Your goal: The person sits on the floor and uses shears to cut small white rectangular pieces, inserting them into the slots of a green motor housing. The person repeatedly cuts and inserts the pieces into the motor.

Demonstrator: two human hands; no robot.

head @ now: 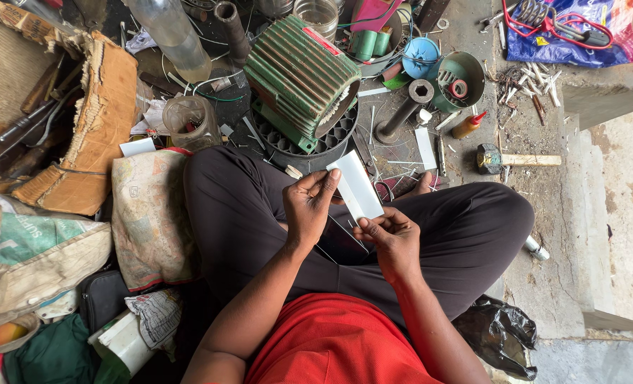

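You've got the white paper strip (356, 186) pinched over your lap, left hand (309, 206) gripping its top edge, right hand (391, 238) its bottom. Green motor stator (298, 78) sits untouched ahead, so looks like early prep.

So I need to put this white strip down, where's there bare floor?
Bare concrete floor lies right of the hammer, below the blue bag. Crowded around the green motor housing and by the cardboard box.
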